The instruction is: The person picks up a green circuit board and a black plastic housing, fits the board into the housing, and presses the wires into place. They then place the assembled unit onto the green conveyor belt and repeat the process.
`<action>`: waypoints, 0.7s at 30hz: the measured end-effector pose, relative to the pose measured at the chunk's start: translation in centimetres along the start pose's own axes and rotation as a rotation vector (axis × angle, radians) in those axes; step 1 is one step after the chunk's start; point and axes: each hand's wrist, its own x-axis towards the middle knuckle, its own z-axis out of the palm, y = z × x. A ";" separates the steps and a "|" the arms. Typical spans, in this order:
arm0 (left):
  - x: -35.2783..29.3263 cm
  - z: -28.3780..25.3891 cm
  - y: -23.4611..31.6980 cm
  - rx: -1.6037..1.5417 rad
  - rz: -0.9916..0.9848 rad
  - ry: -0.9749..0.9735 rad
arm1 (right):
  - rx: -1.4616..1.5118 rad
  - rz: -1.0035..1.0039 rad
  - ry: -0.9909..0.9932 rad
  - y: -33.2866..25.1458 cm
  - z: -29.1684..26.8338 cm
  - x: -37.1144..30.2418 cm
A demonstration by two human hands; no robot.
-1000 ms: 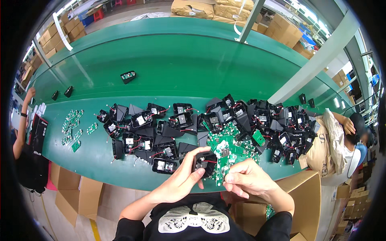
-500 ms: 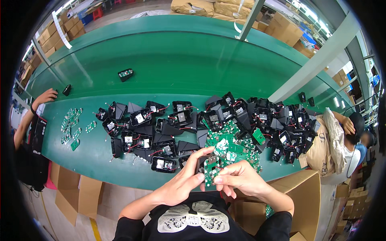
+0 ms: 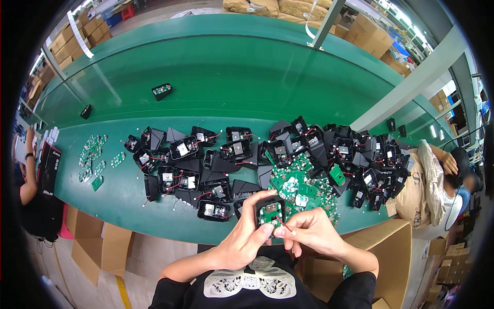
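Observation:
Close in front of my body, my left hand (image 3: 237, 247) is wrapped round a small black plastic housing (image 3: 282, 204), open side up. A green circuit board (image 3: 271, 210) sits in the housing's mouth, with my left thumb pressing near its lower edge. My right hand (image 3: 316, 234) pinches a thin red wire (image 3: 283, 223) at the housing's right side; its fingertips are close to the board. Whether the wire is joined to the board is too small to tell. Just beyond my hands lies a pile of green circuit boards (image 3: 293, 183).
Black housings (image 3: 182, 149) with red wires spread left and right over the green table (image 3: 118, 206). Loose boards (image 3: 92, 154) lie left. Beyond runs a green belt carrying a filled housing (image 3: 161, 91). Cardboard boxes (image 3: 381, 242) stand below the near edge. Co-workers sit at both sides.
The board, earlier tilted up in my fingers, now lies in the black housing, and my right fingers have the red wire. The left co-worker's hand has drawn back from the belt.

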 end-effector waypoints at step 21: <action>0.4 -0.1 0.1 0.360 0.130 0.115 | -0.440 -0.669 0.287 2.2 1.6 2.2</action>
